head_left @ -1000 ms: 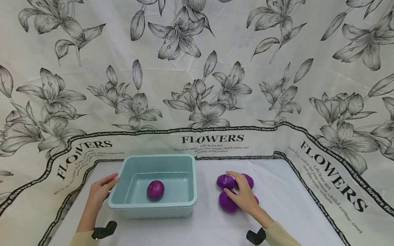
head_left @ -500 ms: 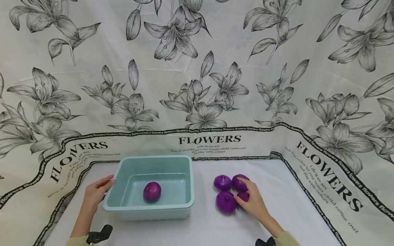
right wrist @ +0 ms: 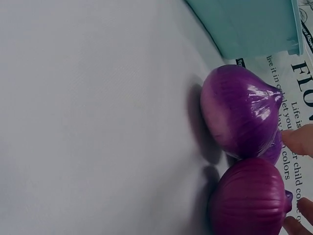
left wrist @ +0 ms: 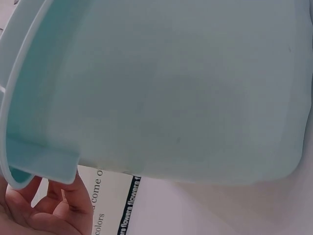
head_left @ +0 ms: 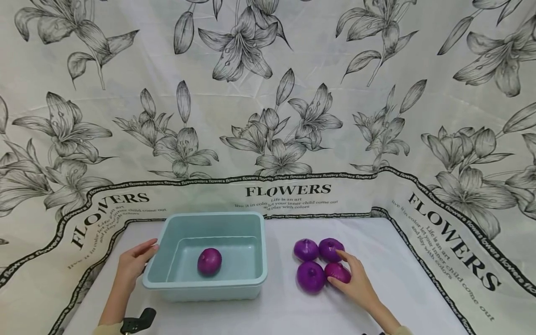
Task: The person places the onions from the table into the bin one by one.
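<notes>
A pale blue-green plastic bin [head_left: 205, 293] stands on the table with one reddish-purple onion [head_left: 209, 261] inside. At its left rim, my left hand [head_left: 131, 261] holds the edge; in the left wrist view its fingers [left wrist: 73, 203] curl under the lip. To the bin's right, several onions lie in a close group. Over the front right one, a reddish onion [head_left: 337, 272], my right hand [head_left: 353, 281] spreads thumb and fingers. In the right wrist view fingertips [right wrist: 296, 227] come right beside that onion. A larger purple onion [head_left: 311, 277] sits left of it.
Two more purple onions, one at the back left [head_left: 306, 250] and one at the back right [head_left: 331, 250], complete the group. White cloth [head_left: 280, 311] covers the table. A flower-printed curtain [head_left: 268, 139] encloses the back and sides.
My right hand has drawn back from over the group, moving right and toward me to the front right onion, uncovering the others. The left hand stays at the bin's rim.
</notes>
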Tool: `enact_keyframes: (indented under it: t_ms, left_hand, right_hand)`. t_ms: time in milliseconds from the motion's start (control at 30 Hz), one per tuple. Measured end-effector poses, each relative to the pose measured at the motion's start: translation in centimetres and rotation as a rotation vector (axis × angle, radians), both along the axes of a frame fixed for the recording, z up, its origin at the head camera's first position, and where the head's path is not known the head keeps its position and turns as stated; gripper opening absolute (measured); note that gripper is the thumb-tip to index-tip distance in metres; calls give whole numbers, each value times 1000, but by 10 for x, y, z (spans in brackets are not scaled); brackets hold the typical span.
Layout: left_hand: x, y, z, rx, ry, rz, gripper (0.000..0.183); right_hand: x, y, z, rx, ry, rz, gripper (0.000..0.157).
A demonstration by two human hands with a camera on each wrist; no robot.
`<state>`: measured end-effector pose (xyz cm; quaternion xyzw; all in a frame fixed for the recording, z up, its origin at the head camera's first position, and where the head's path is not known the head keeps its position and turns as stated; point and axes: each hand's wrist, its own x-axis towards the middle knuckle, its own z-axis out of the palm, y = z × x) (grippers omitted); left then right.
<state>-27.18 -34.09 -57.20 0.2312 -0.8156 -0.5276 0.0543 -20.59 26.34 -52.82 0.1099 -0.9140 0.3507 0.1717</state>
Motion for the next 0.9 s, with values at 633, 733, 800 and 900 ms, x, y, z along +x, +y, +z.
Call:
enact_keyframes:
  t_ms: [633, 733, 800, 900]
  left_hand:
    - [-8, -4, -16, -2, 18, 37, 68]
    - [-9, -5, -16, 2, 21, 34, 68]
    - [-9, -4, -15, 1, 19, 34, 68]
    - [-8, -3, -12, 1, 18, 31, 69]
  right_hand:
    - [-8, 10, -21, 17, -145, -15, 90]
    - [-10, 10, -23, 17, -171, -4, 91]
    - [-13, 10, -24, 7, -180, 17, 93]
    - [-16, 11, -27, -8, -208, 49, 96]
